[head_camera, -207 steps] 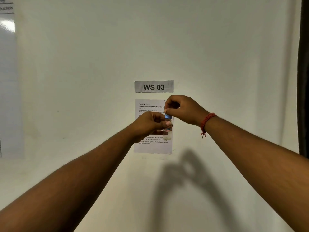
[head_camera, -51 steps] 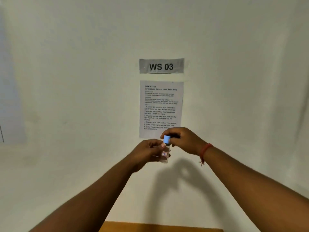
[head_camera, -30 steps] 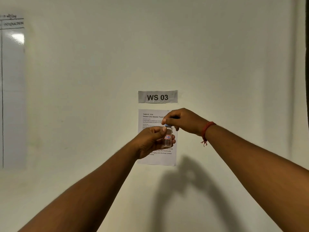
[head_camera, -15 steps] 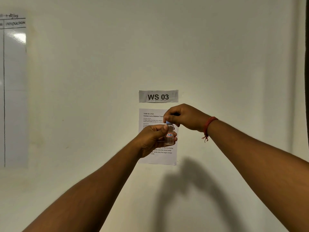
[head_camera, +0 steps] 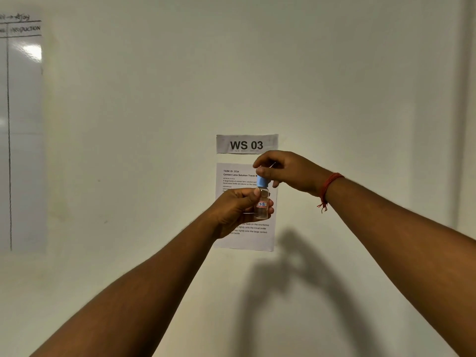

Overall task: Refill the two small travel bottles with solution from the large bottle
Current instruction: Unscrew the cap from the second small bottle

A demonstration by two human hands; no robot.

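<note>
- Clear bottle (head_camera: 262,206), small and upright, is held up in front of a pale wall (head_camera: 154,124); a red-edged label on it reads "7B".
- Left hand (head_camera: 238,208) wraps its fingers round the bottle's body, thumb near the neck.
- Right hand (head_camera: 286,171) pinches the blue cap (head_camera: 262,180) from above; the cap sits on the bottle's neck.
- Red thread (head_camera: 328,188) circles the right wrist.
- Behind the hands, a "WS 03" sign (head_camera: 246,144) hangs above a printed sheet (head_camera: 244,238).
- At far left, a whiteboard (head_camera: 23,140).
</note>
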